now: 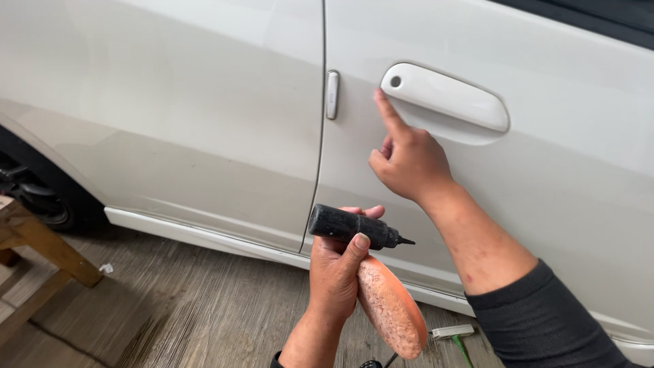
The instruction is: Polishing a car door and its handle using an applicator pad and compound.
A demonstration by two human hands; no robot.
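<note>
My right hand points with its index finger at the white car door, the fingertip touching the panel just left of the white door handle. The other fingers are curled and hold nothing. My left hand is lower, in front of the door's bottom part. It grips a small black bottle with a pointed nozzle aimed right, together with a round orange foam pad that is speckled with pale residue.
The gap between two white car panels runs vertically, with a small trim piece beside it. A wheel arch and a wooden stool sit at left. A green-and-white tool lies on the wooden floor.
</note>
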